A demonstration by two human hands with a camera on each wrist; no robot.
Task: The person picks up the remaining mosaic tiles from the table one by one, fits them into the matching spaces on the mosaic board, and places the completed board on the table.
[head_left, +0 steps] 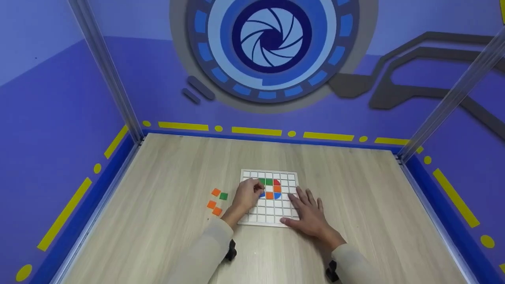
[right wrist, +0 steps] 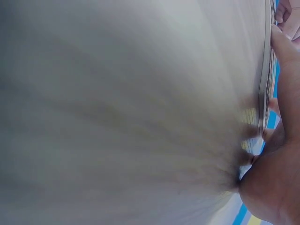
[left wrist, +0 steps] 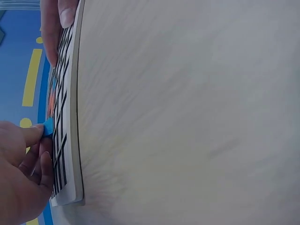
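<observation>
A white grid board (head_left: 266,218) lies on the wooden table. My left hand (head_left: 246,195) is over its left half, thumb and fingers pinching a blue tile (left wrist: 48,127) close over the grid cells. Beside that hand, coloured tiles sit in the upper middle cells: a green tile (head_left: 269,182), a red rounded tile (head_left: 277,182), an orange tile (head_left: 277,189) and a blue rounded tile (head_left: 277,195). My right hand (head_left: 309,215) rests with fingers spread across the board's right edge, thumb on its lower right part.
Left of the board, several loose orange tiles (head_left: 212,204) and one loose green tile (head_left: 223,196) lie on the table (head_left: 165,221). Blue printed walls (head_left: 315,114) and metal corner posts (head_left: 106,71) enclose the table at the back and sides.
</observation>
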